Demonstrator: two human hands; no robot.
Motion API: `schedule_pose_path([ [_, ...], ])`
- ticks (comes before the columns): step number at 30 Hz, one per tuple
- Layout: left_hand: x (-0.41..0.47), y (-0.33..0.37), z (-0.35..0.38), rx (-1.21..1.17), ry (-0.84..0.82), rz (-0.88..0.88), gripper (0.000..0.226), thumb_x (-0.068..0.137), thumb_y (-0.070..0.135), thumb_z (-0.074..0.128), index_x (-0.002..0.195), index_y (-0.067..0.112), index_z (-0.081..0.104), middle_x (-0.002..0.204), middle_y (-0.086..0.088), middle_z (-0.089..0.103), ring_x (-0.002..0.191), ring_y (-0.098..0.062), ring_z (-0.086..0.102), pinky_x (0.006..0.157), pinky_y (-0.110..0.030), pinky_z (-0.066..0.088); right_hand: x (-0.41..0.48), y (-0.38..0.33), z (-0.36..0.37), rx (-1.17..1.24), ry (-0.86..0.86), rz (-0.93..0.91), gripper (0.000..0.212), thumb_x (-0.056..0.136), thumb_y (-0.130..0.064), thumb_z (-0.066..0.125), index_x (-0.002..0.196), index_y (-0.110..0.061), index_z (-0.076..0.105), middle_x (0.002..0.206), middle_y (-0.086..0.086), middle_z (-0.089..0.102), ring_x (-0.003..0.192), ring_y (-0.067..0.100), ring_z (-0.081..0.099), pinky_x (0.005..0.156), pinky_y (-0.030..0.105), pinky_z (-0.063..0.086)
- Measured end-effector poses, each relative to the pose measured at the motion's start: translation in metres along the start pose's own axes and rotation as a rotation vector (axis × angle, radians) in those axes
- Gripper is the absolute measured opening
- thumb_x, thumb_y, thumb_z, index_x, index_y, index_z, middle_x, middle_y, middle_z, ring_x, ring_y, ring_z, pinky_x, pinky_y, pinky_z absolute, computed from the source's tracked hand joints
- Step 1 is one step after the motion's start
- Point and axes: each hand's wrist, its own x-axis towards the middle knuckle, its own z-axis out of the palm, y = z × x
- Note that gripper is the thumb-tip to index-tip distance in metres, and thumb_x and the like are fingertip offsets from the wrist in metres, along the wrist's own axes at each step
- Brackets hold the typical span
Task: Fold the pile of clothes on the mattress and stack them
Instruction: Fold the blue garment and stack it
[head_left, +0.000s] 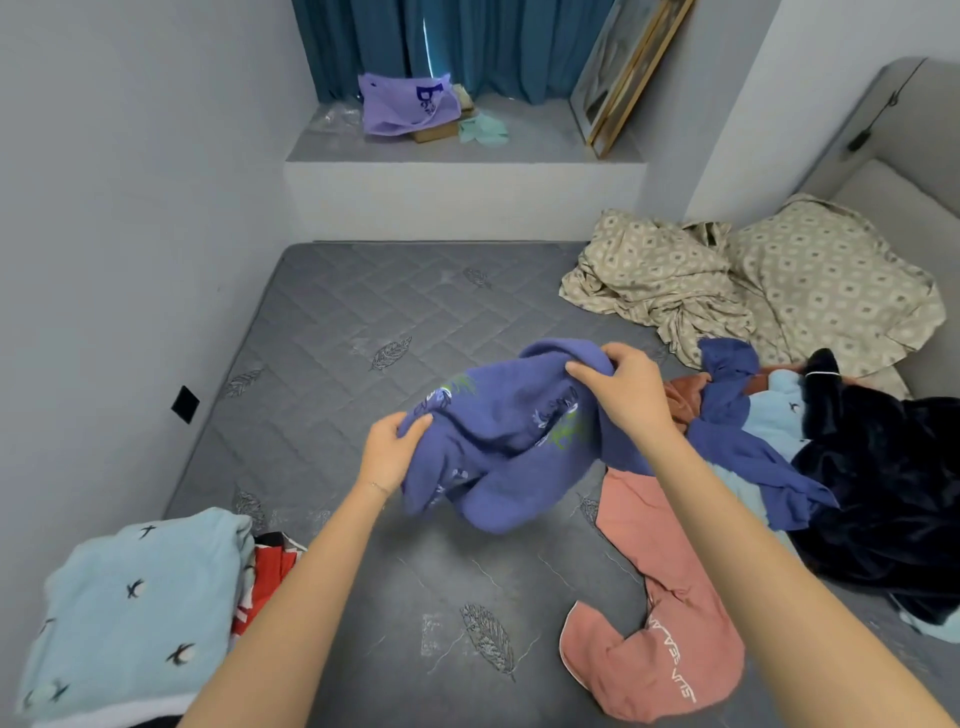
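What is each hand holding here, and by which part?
Both hold the blue-purple garment above the mattress: the left hand grips its left edge, the right hand pinches a bunched fold at its top.

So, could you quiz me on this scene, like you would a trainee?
1. True or false: the left hand and right hand both grip the blue top.
2. Where on the mattress is the folded stack? A near left; B far right; C centre.
3. Fill in: the pink garment lies on the person's ____ side.
Key: 1 true; 2 A; 3 right.
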Motion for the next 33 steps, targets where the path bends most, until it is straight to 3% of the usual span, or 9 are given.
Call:
schedule_pose_path([
  [4, 0.009, 0.028, -0.014, -0.02, 0.023, 0.054, 0.029, 0.094, 0.019, 0.06, 0.072, -0.002, 0.06, 0.063, 0.0, 0.052, 0.058, -0.009, 0.041, 0.05, -0.016, 0.036, -0.004, 0.03, 0.017, -0.09, -0.067, 0.116, 0.033, 0.084, -0.027, 0.07, 0.067, -0.01, 0.048, 0.059, 0.002, 0.046, 0.063, 0.025, 0.047, 0.05, 0.033, 0.027],
  [8, 0.014, 0.048, -0.026, 0.06, 0.043, 0.142, 0.022, 0.093, 0.022, 0.062, 0.076, 0.009, 0.069, 0.067, 0.001, 0.061, 0.057, -0.002, 0.048, 0.051, -0.011, 0.037, -0.008, 0.045, 0.023, -0.131, -0.052, 0.179, 0.03, 0.086, -0.03, 0.069, 0.074, -0.006, 0.055, 0.063, 0.004, 0.05, 0.07, 0.03, 0.052, 0.052, 0.034, 0.028],
  [12, 0.015, 0.055, -0.029, 0.055, 0.051, 0.126, 0.033, 0.092, 0.025, 0.063, 0.074, -0.002, 0.065, 0.067, -0.004, 0.055, 0.059, -0.011, 0.043, 0.05, -0.016, 0.035, -0.008, 0.051, 0.025, -0.188, -0.034, 0.184, 0.023, 0.089, -0.027, 0.065, 0.096, -0.005, 0.062, 0.089, 0.012, 0.064, 0.09, 0.035, 0.059, 0.065, 0.034, 0.036],
  [18, 0.004, 0.074, -0.01, -0.009, 0.012, 0.129, 0.033, 0.094, 0.023, 0.06, 0.061, 0.017, 0.064, 0.054, 0.017, 0.06, 0.053, 0.002, 0.05, 0.053, -0.012, 0.039, -0.017, 0.054, 0.039, -0.115, -0.086, 0.213, 0.019, 0.089, -0.015, 0.06, 0.108, -0.013, 0.065, 0.1, 0.009, 0.07, 0.099, 0.032, 0.062, 0.074, 0.033, 0.044],
  [22, 0.006, 0.084, -0.001, -0.032, 0.023, 0.142, 0.039, 0.094, 0.028, 0.06, 0.061, 0.006, 0.06, 0.062, -0.007, 0.057, 0.059, -0.011, 0.046, 0.057, -0.02, 0.039, -0.029, 0.044, 0.049, 0.022, -0.129, 0.18, 0.036, 0.084, -0.025, 0.072, 0.117, -0.015, 0.062, 0.098, -0.001, 0.064, 0.095, 0.022, 0.063, 0.085, 0.032, 0.047],
  [25, 0.006, 0.092, 0.013, 0.021, 0.035, 0.172, 0.047, 0.093, 0.025, 0.063, 0.051, 0.017, 0.044, 0.049, 0.006, 0.04, 0.05, -0.01, 0.034, 0.048, -0.02, 0.032, -0.047, 0.023, 0.06, 0.169, -0.321, 0.089, 0.051, 0.075, -0.038, 0.08, 0.119, -0.021, 0.06, 0.104, -0.009, 0.062, 0.096, 0.01, 0.06, 0.088, 0.024, 0.046],
  [28, 0.005, 0.095, 0.027, 0.085, 0.022, 0.18, 0.05, 0.092, 0.026, 0.063, 0.048, 0.019, 0.04, 0.043, 0.01, 0.037, 0.047, -0.009, 0.032, 0.048, -0.021, 0.029, -0.059, 0.005, 0.075, 0.113, -0.532, 0.041, 0.061, 0.068, -0.053, 0.08, 0.118, -0.024, 0.059, 0.11, -0.014, 0.065, 0.101, 0.004, 0.06, 0.089, 0.024, 0.049],
  [31, 0.008, 0.089, 0.035, 0.095, 0.016, 0.168, 0.045, 0.093, 0.029, 0.061, 0.058, 0.007, 0.043, 0.053, -0.003, 0.037, 0.054, -0.016, 0.031, 0.047, -0.023, 0.028, -0.062, -0.003, 0.088, -0.051, -0.515, 0.008, 0.054, 0.07, -0.06, 0.074, 0.107, -0.023, 0.059, 0.101, -0.013, 0.067, 0.093, 0.009, 0.062, 0.077, 0.029, 0.05],
  [33, 0.008, 0.086, 0.037, 0.082, 0.016, 0.165, 0.044, 0.093, 0.028, 0.061, 0.059, 0.004, 0.045, 0.056, -0.006, 0.039, 0.054, -0.014, 0.031, 0.045, -0.019, 0.027, -0.063, -0.003, 0.096, -0.072, -0.448, -0.015, 0.034, 0.08, -0.047, 0.071, 0.089, -0.018, 0.056, 0.087, -0.002, 0.066, 0.081, 0.02, 0.061, 0.064, 0.03, 0.042],
])
